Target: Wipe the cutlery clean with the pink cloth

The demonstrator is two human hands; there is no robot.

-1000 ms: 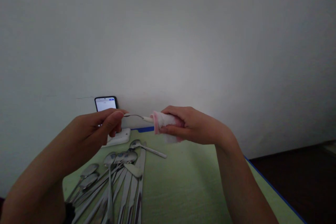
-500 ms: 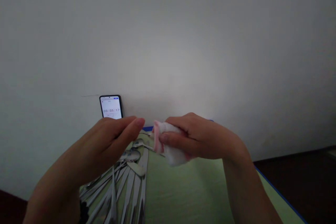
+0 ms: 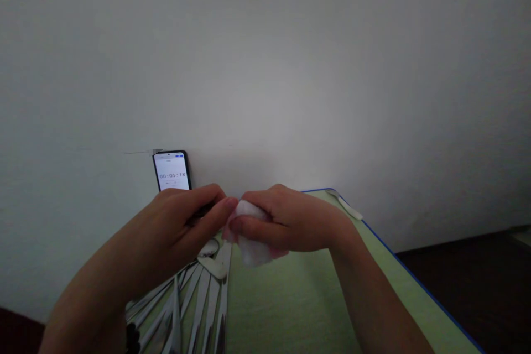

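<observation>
My right hand [image 3: 286, 218] is wrapped around a folded white cloth [image 3: 254, 251] with pink edging, thumb laid across it. My left hand [image 3: 186, 221] is closed, its thumb and fingers pinched together and meeting the cloth's left side. The piece of cutlery it grips is hidden now; half a second ago a thin metal part showed between the hands. Below my left hand, several metal knives and other cutlery [image 3: 202, 304] lie spread on a green tabletop [image 3: 286, 310]. Among them is a utensil with a broad pale end [image 3: 215, 267].
A phone [image 3: 171, 171] showing a running timer leans on the pale wall [image 3: 265, 77] behind the table. One utensil with a white handle [image 3: 350, 208] lies at the table's far right corner. The tabletop has a blue edge [image 3: 431, 293], with dark floor beyond it.
My right hand and the cloth have moved left until they meet my left hand, covering the thin metal part. The white-handled utensil at the far right corner has come into view.
</observation>
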